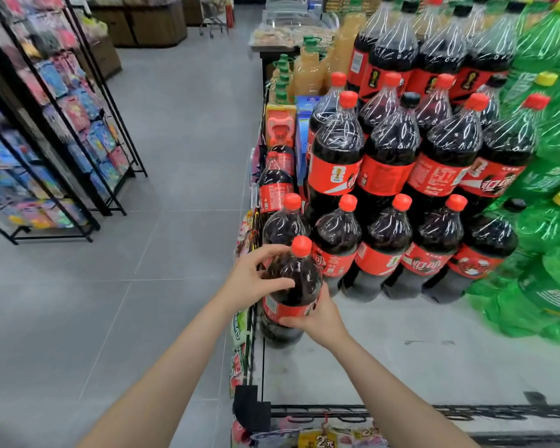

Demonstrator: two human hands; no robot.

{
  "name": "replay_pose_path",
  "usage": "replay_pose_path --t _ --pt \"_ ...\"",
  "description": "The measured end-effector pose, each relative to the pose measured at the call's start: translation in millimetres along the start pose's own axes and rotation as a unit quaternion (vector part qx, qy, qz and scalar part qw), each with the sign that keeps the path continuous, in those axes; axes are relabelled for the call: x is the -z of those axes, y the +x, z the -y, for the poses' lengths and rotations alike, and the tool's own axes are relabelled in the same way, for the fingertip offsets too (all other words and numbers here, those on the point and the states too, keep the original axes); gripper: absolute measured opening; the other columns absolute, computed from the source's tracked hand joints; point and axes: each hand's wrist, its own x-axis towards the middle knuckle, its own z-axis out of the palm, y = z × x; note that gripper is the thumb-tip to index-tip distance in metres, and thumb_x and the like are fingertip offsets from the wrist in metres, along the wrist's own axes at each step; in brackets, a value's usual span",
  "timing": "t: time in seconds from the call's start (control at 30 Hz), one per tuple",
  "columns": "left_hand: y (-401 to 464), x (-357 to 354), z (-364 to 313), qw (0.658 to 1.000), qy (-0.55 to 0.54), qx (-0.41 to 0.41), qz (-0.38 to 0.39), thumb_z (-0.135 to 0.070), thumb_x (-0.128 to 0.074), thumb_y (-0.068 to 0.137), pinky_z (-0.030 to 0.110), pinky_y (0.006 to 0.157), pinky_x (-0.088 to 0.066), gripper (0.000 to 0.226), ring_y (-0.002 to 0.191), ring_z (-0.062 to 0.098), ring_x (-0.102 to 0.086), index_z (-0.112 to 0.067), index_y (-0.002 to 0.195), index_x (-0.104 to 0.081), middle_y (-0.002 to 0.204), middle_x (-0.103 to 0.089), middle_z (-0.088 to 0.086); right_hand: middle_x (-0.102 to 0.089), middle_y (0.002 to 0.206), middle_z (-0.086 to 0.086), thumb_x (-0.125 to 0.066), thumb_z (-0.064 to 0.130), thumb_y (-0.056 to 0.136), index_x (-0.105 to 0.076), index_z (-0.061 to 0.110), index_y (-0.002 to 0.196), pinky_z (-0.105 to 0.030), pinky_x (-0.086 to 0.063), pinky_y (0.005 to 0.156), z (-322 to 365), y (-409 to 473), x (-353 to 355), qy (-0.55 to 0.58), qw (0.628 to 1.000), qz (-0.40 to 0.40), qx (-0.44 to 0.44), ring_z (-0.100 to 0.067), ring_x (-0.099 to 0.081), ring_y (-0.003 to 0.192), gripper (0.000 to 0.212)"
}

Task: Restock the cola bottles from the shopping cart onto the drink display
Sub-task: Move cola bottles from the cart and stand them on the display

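A large cola bottle (299,279) with a red cap and red label stands upright at the front left corner of the drink display shelf (401,350). My left hand (256,279) grips its dark upper body from the left. My right hand (317,315) wraps the label from the right and below. Behind it, several matching cola bottles (385,240) stand in stacked rows. The shopping cart is out of view.
Green soda bottles (547,221) fill the right side of the display. Juice bottles (307,69) stand at the back. Snack packets (240,324) hang off the shelf's left edge. A black rack of colourful packets (62,124) stands across the grey aisle floor.
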Motion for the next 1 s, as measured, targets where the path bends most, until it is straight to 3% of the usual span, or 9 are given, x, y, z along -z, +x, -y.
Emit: replay_pose_path --t 0.1,0.2,0.33,0.43,0.57,0.7,0.77,0.9,1.0 --pt "-1 -1 2 1.000 -0.001 -0.005 0.003 -0.023 -0.082 0.069 0.026 0.088 -0.046 0.051 0.116 -0.004 -0.051 -0.048 0.106 -0.060 0.115 -0.061 -0.026 -0.048 0.108 0.022 -0.086 -0.004 0.057 -0.031 0.018 0.126 0.003 -0.038 0.072 -2 1 2 -0.008 1.000 0.017 -0.005 0.012 -0.049 0.094 0.091" --pt "0 2 -2 1.000 0.011 -0.010 -0.003 -0.035 -0.082 0.065 0.025 0.089 -0.043 0.051 0.116 -0.001 -0.053 -0.047 0.109 -0.059 0.118 -0.061 -0.020 -0.049 0.118 0.017 -0.089 0.004 0.055 -0.030 0.015 0.135 -0.001 -0.040 0.077 -1 0 8 -0.039 0.998 0.050 -0.016 -0.005 -0.051 0.113 0.101" --pt "11 15 -28 0.997 0.018 -0.050 -0.048 -0.036 -0.075 0.073 0.024 0.089 -0.044 0.041 0.109 -0.002 -0.057 -0.042 0.110 -0.058 0.112 -0.064 -0.016 -0.045 0.132 0.011 -0.091 0.021 0.057 -0.026 0.023 0.137 -0.005 -0.038 0.084 9 -4 30 -0.110 0.989 0.097 -0.029 -0.010 -0.045 0.121 0.102" --pt "24 15 -57 0.995 0.012 -0.090 -0.052 -0.024 -0.072 0.080 0.027 0.090 -0.046 0.033 0.105 0.000 -0.059 -0.041 0.107 -0.061 0.106 -0.066 -0.014 -0.038 0.140 0.009 -0.088 0.028 0.063 -0.022 0.019 0.145 -0.020 -0.033 0.100 24 -10 52 -0.162 0.982 0.095 -0.029 -0.011 -0.038 0.128 0.106" --pt "42 -12 -94 0.986 0.043 -0.163 -0.002 -0.022 -0.070 0.081 0.024 0.088 -0.046 0.033 0.104 0.001 -0.059 -0.031 0.111 -0.062 0.108 -0.065 -0.013 -0.042 0.123 0.008 -0.081 0.024 0.073 -0.030 0.020 0.143 -0.018 -0.036 0.094 43 -25 91 -0.195 0.976 0.082 -0.048 -0.012 -0.043 0.124 0.087" --pt "56 -65 -125 0.966 0.096 -0.234 0.051 -0.010 -0.069 0.080 0.007 0.082 -0.039 0.032 0.099 -0.011 -0.054 -0.024 0.108 -0.059 0.107 -0.062 -0.013 -0.045 0.134 0.006 -0.080 0.033 0.073 -0.038 0.021 0.141 -0.020 -0.038 0.097 50 -51 139 -0.221 0.973 0.037 -0.061 -0.013 -0.045 0.125 0.081" --pt "58 -98 -135 0.953 0.116 -0.266 0.080 -0.009 -0.070 0.079 0.003 0.081 -0.036 0.032 0.094 -0.009 -0.053 -0.020 0.106 -0.058 0.102 -0.060 -0.012 -0.045 0.140 0.001 -0.075 0.033 0.078 -0.039 0.018 0.140 -0.020 -0.038 0.097 50 -74 168 -0.235 0.969 0.008 -0.071 -0.015 -0.046 0.125 0.074" --pt "52 -175 -142 0.932 0.147 -0.295 0.149 -0.015 -0.070 0.077 0.009 0.083 -0.039 0.031 0.093 0.008 -0.055 -0.014 0.105 -0.060 0.101 -0.058 -0.004 -0.042 0.142 0.001 -0.069 0.032 0.084 -0.039 0.018 0.141 -0.020 -0.039 0.092 35 -133 233 -0.223 0.966 -0.045 -0.122 -0.016 -0.045 0.126 0.066" --pt "35 -245 -149 0.922 0.125 -0.299 0.213 -0.015 -0.070 0.076 0.016 0.082 -0.044 0.031 0.092 0.012 -0.057 -0.018 0.104 -0.058 0.100 -0.055 -0.003 -0.044 0.140 0.000 -0.068 0.038 0.084 -0.041 0.023 0.138 -0.030 -0.044 0.097 10 -188 283 -0.221 0.957 -0.082 -0.169 -0.019 -0.047 0.125 0.062"
